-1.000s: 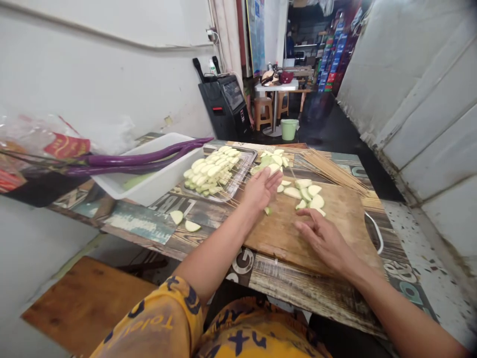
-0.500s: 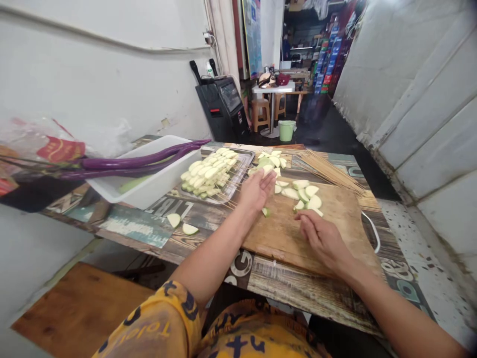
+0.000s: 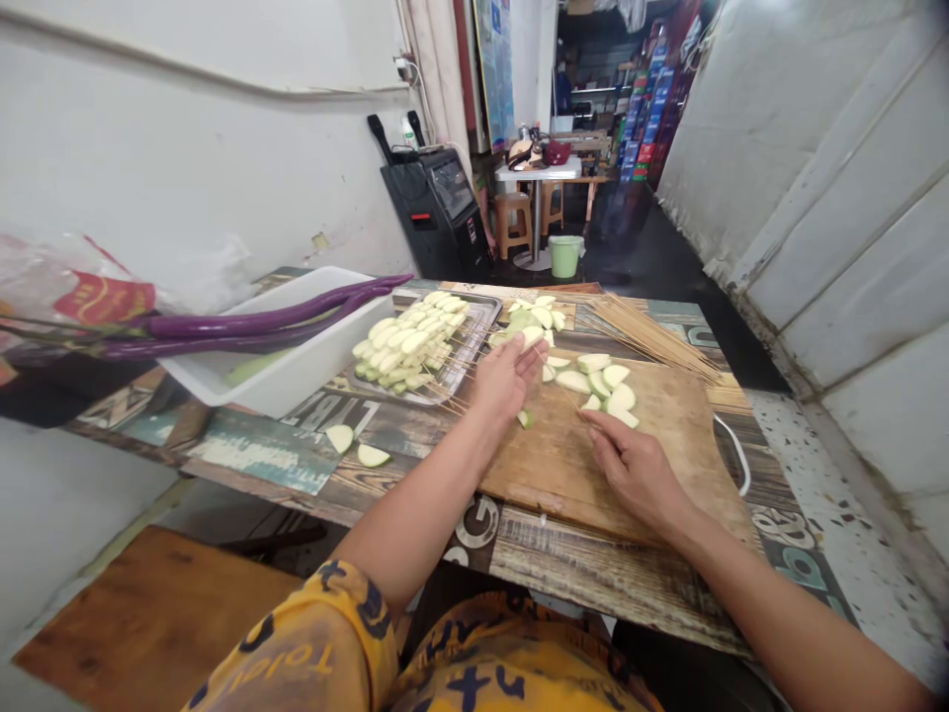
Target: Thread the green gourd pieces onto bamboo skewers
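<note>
My left hand [image 3: 505, 381] is closed on a pale, green-skinned vegetable slice [image 3: 532, 337] above the left part of a wooden cutting board [image 3: 659, 475]. To its right, my right hand [image 3: 639, 465] pinches a thin bamboo skewer [image 3: 580, 410], whose far end points toward the left hand and is hard to make out. Several cut slices [image 3: 621, 398] lie on the board just beyond the right hand. More slices [image 3: 545, 314] are heaped past the left hand. Left of them, a metal tray [image 3: 481, 321] bears stacked skewers of slices [image 3: 411, 336].
Loose bamboo skewers [image 3: 652, 331] lie at the table's far right. A white bin [image 3: 278, 386] with long purple eggplants [image 3: 259, 321] across it stands at left, beside a plastic bag [image 3: 111, 287]. Two slices [image 3: 373, 455] rest near the front edge. A black speaker box [image 3: 437, 213] stands beyond.
My right hand has shifted slightly, and the skewer in its fingers shows more clearly. My left hand still holds the slice in nearly the same place. The whole view has shifted a little.
</note>
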`<state>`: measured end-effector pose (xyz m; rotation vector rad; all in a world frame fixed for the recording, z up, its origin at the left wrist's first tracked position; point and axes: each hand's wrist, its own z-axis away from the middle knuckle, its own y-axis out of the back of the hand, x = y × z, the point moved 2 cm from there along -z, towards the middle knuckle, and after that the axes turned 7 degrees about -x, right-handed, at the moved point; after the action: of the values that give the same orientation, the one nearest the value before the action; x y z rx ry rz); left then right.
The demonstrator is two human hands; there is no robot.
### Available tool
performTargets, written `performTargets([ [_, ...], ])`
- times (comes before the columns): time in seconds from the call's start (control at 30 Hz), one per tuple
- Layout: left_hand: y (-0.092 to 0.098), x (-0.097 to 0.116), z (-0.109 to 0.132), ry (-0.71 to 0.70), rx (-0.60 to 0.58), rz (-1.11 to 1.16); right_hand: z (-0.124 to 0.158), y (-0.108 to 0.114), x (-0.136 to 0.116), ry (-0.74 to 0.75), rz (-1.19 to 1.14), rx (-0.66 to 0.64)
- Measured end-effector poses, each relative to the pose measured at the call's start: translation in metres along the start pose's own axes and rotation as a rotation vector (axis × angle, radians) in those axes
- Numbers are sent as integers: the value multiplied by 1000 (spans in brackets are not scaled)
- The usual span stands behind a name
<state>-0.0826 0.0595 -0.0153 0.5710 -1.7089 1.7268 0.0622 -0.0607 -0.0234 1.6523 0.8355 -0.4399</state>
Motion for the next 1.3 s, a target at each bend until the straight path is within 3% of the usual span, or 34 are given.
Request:
performTargets([
  [0.37, -3, 0, 3, 3, -10, -49, -1, 0, 2, -19, -14, 10],
  [0.57, -4, -1, 4, -6, -22, -61, -2, 0, 5, -103, -112, -32],
  [1.13, -9, -5, 11, 26, -83, -85, -3, -1, -13, -379, -766, -151],
  [1.3, -13, -3, 14, 65, -180, 18, -1, 0, -15, -415, -1057, -366],
])
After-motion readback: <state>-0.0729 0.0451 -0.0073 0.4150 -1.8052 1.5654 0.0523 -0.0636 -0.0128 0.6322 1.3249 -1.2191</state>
